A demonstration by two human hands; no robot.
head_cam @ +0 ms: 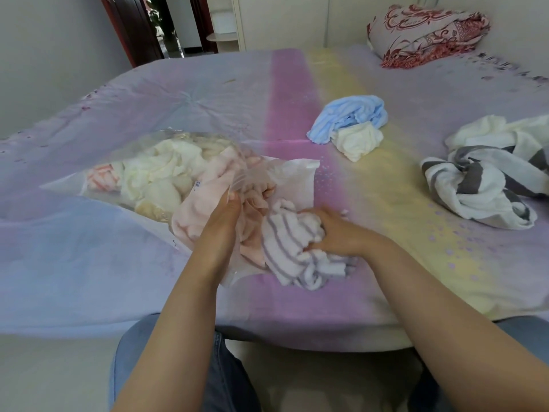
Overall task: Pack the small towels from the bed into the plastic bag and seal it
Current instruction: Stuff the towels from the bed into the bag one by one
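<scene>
A clear plastic bag lies on the bed, its mouth facing me, with several cream and pink towels inside. My left hand pinches the upper edge of the bag's mouth and holds it up. My right hand is shut on a white towel with purple stripes, which sits at the bag's mouth, partly on the bag's lower flap. A blue towel and a small cream towel lie together farther back. At the right lies a heap of white and grey-striped towels.
The bed has a pastel sheet, its front edge just before my knees. A folded red-patterned quilt sits at the far right corner. A dark doorway is behind the bed at the left.
</scene>
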